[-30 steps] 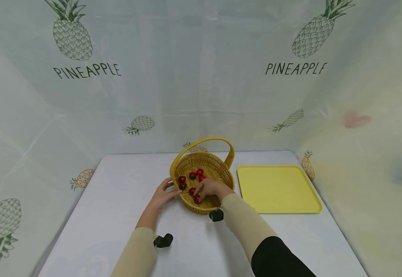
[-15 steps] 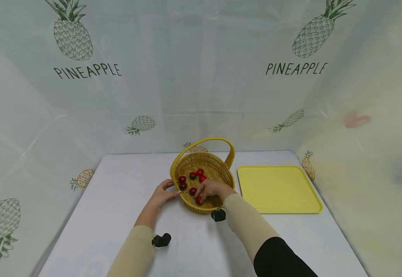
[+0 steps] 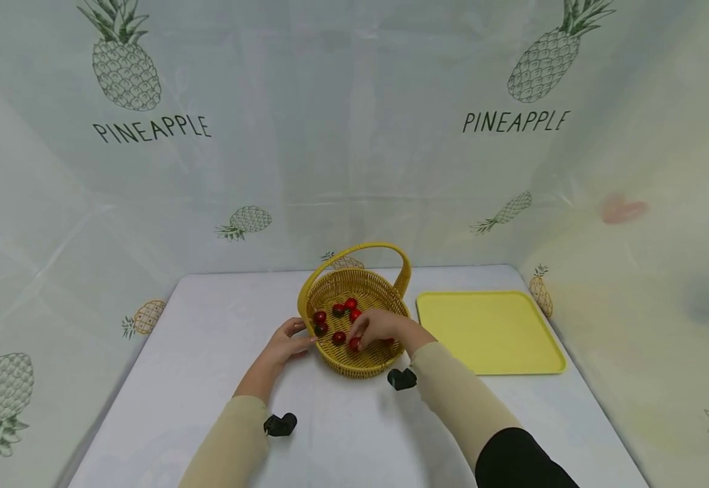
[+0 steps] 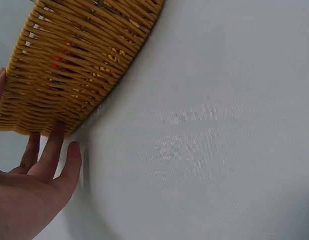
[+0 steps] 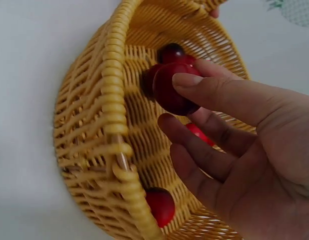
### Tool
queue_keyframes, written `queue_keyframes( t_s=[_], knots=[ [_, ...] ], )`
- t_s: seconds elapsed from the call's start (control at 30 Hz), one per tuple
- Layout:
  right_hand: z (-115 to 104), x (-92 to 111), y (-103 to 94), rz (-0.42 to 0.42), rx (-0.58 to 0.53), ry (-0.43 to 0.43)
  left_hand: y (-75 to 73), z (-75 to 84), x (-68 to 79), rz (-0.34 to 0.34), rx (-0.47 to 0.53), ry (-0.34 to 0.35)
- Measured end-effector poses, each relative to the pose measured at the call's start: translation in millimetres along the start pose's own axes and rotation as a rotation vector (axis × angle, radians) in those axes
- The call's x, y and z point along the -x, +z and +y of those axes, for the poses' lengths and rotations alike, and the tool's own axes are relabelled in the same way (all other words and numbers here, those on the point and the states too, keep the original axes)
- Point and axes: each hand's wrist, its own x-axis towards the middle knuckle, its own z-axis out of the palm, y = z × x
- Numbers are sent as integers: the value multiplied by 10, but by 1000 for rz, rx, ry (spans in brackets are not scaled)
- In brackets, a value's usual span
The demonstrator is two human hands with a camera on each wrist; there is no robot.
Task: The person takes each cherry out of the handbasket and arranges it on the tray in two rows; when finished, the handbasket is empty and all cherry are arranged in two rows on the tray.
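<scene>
In the head view, a yellow wicker basket [image 3: 354, 371] with a tall arched handle stands on the table. Several small, glossy red round fruits [image 3: 339, 337] lie inside it. My right hand [image 3: 381, 325] reaches over the near right rim and pinches one dark red round fruit [image 5: 169, 97] between thumb and index finger. Its other fingers bend loosely below, as the right wrist view shows. Another red fruit [image 5: 161, 206] sits close to the wall. At the basket's left side, my left hand [image 3: 281, 344] rests spread fingers [image 4: 52, 150] against the woven outside wall [image 4: 79, 65].
A flat yellow tray [image 3: 489, 332] lies to the right of the basket on the white table [image 3: 342, 434]. A pale curtain [image 3: 354, 135] printed with pineapples hangs behind the table and along its sides.
My right hand has risen slightly and shifted right, with the pinched red fruit moving along. My left hand stays at the basket's side. The head view has shifted a little.
</scene>
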Motion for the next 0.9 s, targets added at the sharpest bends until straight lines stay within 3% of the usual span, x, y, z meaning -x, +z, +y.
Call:
queue_keyframes(
  t_s=[0.6, 0.9],
  knots=[
    [69, 301, -155, 7, 73, -147, 69, 46, 61, 38, 61, -41],
    [171, 505, -285, 67, 12, -157, 113, 58, 68, 50, 91, -77]
  ],
)
